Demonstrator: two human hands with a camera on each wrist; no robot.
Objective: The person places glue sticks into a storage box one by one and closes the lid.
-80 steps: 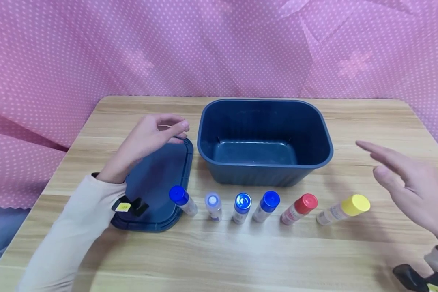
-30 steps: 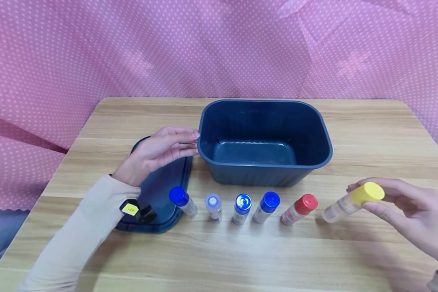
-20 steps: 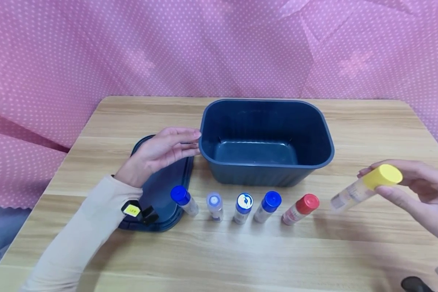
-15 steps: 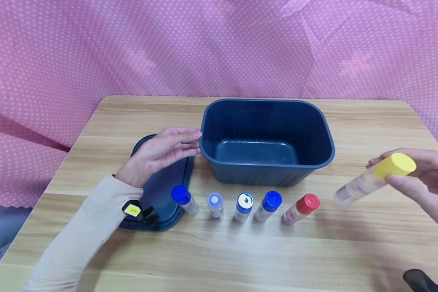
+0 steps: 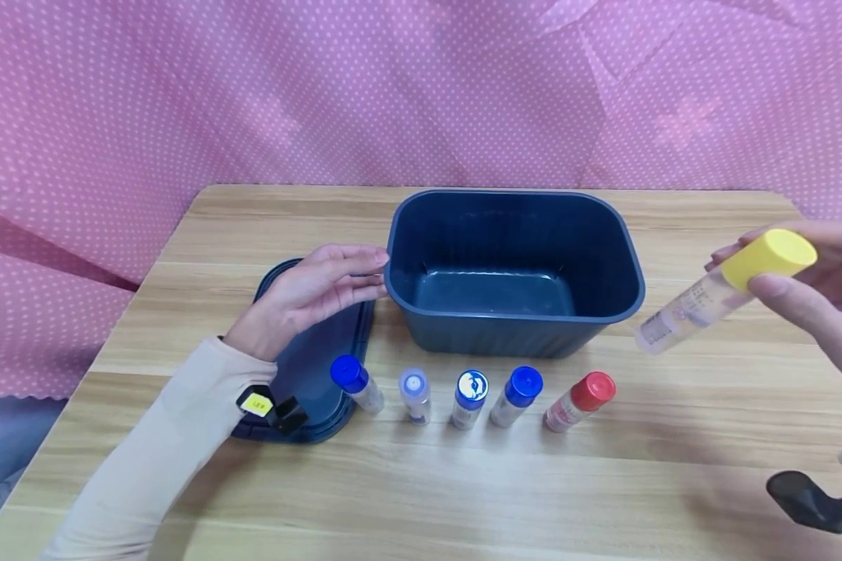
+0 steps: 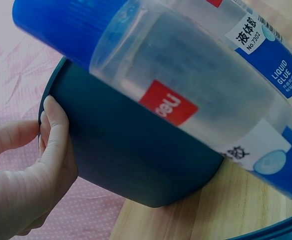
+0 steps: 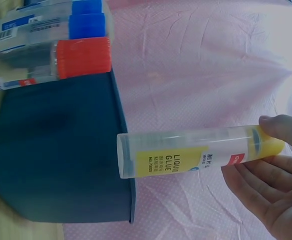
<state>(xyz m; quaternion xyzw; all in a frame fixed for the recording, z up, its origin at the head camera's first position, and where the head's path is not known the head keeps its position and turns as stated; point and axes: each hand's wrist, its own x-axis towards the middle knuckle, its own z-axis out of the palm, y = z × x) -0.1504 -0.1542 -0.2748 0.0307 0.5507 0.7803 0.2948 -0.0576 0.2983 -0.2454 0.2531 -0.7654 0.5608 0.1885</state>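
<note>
Higher now at frame right, the right grip [image 5: 838, 302] pinches a yellow-capped plastic cylinder [image 5: 714, 299]; the left grip [image 5: 312, 290], unclenched, touches a navy plastic tub [image 5: 505, 335].

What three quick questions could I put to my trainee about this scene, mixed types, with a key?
1. Multiple choice: what colour is the cap on the held bottle in the right grip? A: blue; B: red; C: yellow.
2. True or false: the lid lies off the bin, to its left in the head view.
3. Count: how many standing bottles are on the table?

Key: 1 C; 2 true; 3 five.
</note>
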